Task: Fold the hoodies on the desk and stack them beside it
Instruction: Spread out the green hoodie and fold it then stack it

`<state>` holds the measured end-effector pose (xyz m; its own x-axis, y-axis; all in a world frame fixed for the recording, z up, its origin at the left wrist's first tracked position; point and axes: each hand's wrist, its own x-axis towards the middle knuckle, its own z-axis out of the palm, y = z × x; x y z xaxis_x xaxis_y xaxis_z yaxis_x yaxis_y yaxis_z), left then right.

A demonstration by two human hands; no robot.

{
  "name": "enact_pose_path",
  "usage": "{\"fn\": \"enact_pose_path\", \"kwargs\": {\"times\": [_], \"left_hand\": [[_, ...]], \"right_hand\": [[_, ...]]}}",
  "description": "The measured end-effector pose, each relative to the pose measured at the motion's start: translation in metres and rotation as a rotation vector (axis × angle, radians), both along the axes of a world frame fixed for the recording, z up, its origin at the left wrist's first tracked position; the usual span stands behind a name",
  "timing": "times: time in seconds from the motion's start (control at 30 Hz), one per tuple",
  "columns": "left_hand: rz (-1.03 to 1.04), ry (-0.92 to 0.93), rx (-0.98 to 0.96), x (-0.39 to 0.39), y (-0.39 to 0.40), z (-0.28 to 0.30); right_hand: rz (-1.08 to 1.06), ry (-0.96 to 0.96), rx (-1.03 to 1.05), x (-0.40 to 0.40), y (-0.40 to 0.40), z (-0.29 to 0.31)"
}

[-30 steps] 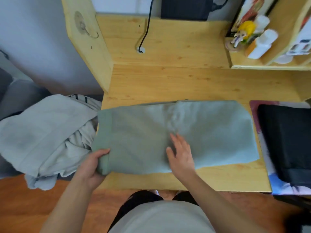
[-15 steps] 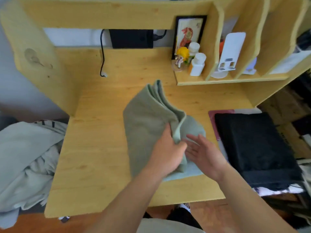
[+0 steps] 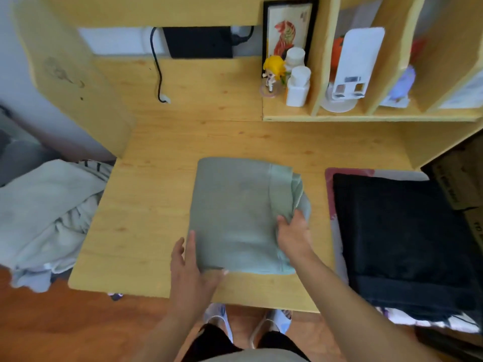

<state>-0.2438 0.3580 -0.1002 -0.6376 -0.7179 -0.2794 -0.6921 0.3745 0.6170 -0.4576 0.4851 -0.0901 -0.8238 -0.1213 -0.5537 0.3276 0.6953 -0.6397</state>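
Closest to the camera you've got the person's own legs and pale slippers (image 3: 217,317) on the wood floor, right under the desk (image 3: 146,231) edge.

The left hand (image 3: 192,273) sits at the near-left corner of the green hoodie (image 3: 232,215). Fingers are pretty much straight, running up along the left edge, thumb poking out under the near edge. It's touching the fabric, not really clamping it as far as I can see.

The right hand (image 3: 294,231) is on the hoodie's right side, fingers curled into the loose layers there, so it has a bunch of the fabric pinched.

The hoodie itself is folded into a rough rectangle and lies flat in the middle of the desk, a bit toward the near edge. The right edge is messier, layers sticking out.

To the right, beside the desk, a black folded garment (image 3: 397,239) lies on some patterned surface. To the left, a pale grey-green pile of clothes (image 3: 44,212) hangs off something next to the desk.

Further back: a black cable (image 3: 158,71), a little yellow-haired figurine (image 3: 273,74), two white bottles (image 3: 298,82), a framed picture (image 3: 287,27) and a white stand (image 3: 352,66) in the shelf slots.
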Motion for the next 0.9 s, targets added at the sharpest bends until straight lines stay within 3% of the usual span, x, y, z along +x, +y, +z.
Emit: {"fn": "enact_pose_path", "kwargs": {"times": [0.07, 0.13, 0.33, 0.43, 0.5, 0.63, 0.7, 0.73, 0.8, 0.83, 0.9], "left_hand": [[0.002, -0.017, 0.133, -0.004, -0.006, -0.007], [-0.082, -0.027, 0.078, -0.009, -0.012, -0.012], [-0.339, -0.265, -0.400, -0.016, -0.067, -0.009], [-0.477, -0.144, -0.667, -0.016, -0.094, 0.007], [-0.476, -0.051, -0.685, -0.038, -0.084, 0.019], [-0.519, -0.229, -0.577, -0.085, -0.022, -0.017], [-0.562, -0.269, -0.600, -0.086, -0.011, -0.045], [-0.549, -0.260, -0.613, -0.085, -0.011, -0.053], [-0.547, -0.252, -0.638, -0.086, -0.013, -0.053], [-0.553, -0.254, -0.636, -0.087, -0.013, -0.051], [-0.549, -0.233, -0.631, -0.087, -0.012, -0.050]], "right_hand": [[0.019, 0.086, 0.049, -0.004, 0.008, 0.000], [0.068, 0.090, 0.151, -0.006, 0.016, -0.007], [0.053, -0.025, 0.026, 0.012, 0.020, -0.023], [-0.008, -0.074, -0.055, 0.041, 0.025, -0.029], [-0.062, -0.104, -0.111, 0.053, 0.026, -0.031], [-0.172, -0.210, -0.117, 0.067, 0.024, -0.023], [-0.288, -0.061, 0.022, 0.070, 0.023, -0.013], [-0.267, 0.148, 0.094, 0.068, 0.019, -0.005], [-0.028, 0.612, 0.142, 0.055, -0.003, 0.007], [0.134, 0.732, 0.139, 0.043, -0.019, 0.007], [0.402, 0.740, 0.186, 0.016, -0.045, -0.008]]}}
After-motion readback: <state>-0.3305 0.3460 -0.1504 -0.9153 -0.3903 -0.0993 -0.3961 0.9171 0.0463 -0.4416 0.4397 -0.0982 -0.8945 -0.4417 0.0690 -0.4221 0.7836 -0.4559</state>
